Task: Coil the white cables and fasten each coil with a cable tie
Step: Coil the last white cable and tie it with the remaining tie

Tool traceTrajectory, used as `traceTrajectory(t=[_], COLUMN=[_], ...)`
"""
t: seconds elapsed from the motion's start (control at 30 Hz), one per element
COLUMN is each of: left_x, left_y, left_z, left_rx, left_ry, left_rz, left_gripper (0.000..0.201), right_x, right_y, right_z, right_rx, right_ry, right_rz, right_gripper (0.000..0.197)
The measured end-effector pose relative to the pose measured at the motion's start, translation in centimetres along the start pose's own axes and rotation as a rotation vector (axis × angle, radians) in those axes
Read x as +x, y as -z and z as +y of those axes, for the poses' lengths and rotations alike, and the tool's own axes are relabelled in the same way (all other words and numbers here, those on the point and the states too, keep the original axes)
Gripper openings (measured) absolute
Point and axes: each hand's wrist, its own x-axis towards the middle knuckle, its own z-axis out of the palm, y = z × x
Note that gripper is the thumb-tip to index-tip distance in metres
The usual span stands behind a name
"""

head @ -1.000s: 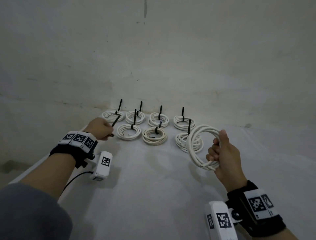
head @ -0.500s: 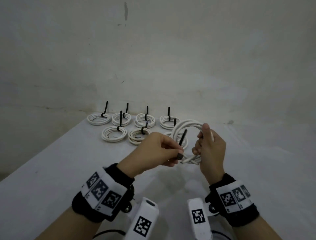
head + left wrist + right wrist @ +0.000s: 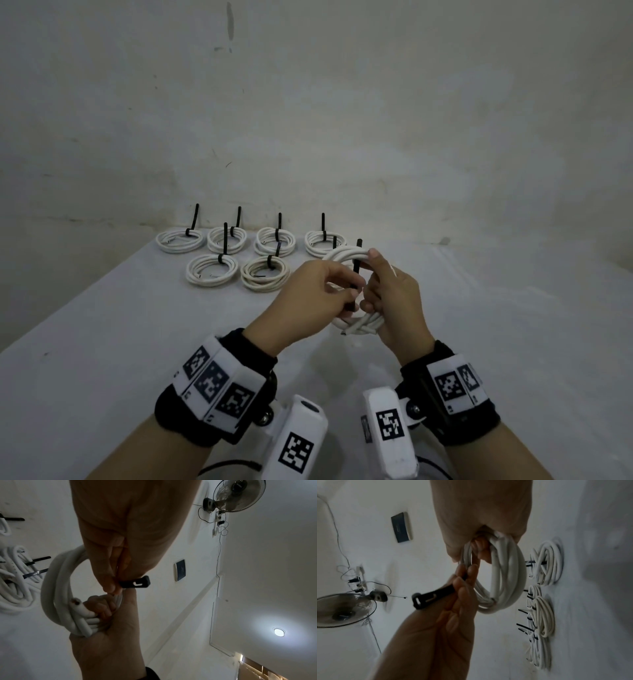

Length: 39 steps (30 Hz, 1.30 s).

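My right hand [image 3: 380, 294] grips a loose white cable coil [image 3: 344, 255] above the table, fingers wrapped round its lower bundle [image 3: 363, 327]. Pinched near its head end in my left hand [image 3: 334, 291] is a black cable tie [image 3: 356, 267], which stands upright against the coil, its tail rising past the top arc. In the left wrist view the tie's head [image 3: 137, 583] sticks out from my fingertips [image 3: 109, 582], just above the right hand's fist on the coil [image 3: 56, 588]. The right wrist view shows the tie [image 3: 433, 597] beside the coil [image 3: 506, 577].
Several tied white coils [image 3: 212, 274] with upright black tie tails lie in two rows at the back of the white table [image 3: 137, 342], close to the wall. One tied coil [image 3: 320, 241] sits just behind the held one. A wall fan [image 3: 238, 494] hangs high up.
My left hand came from the far left of the tied coils with a cable tie and met my right hand. The tie now stands upright against the held coil.
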Motion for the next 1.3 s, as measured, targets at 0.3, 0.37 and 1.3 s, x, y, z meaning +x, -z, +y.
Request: traceTrajectory(t=[0.3,0.37,1.3], left_x=[-0.5,0.2,2.8], left_y=[0.8,0.9,1.1], left_z=[0.0,-0.1,-1.0], left_rx=[-0.054,0.017,-0.176], left_ry=[-0.221,-0.272,-0.498], left_rz=[0.070,0.116,0.050], left_gripper=[0.013,0.012,0.025], right_x=[0.1,-0.1,0.9], right_y=[0.4,0.1,0.3], right_z=[-0.7,-0.8,-4.6], right_rx=[-0.001,0.024,0.044], right_ry=[0.082,0.079,0.216], right_rz=[0.079,0.028,-0.210], right_gripper=[0.032,0.039,0.015])
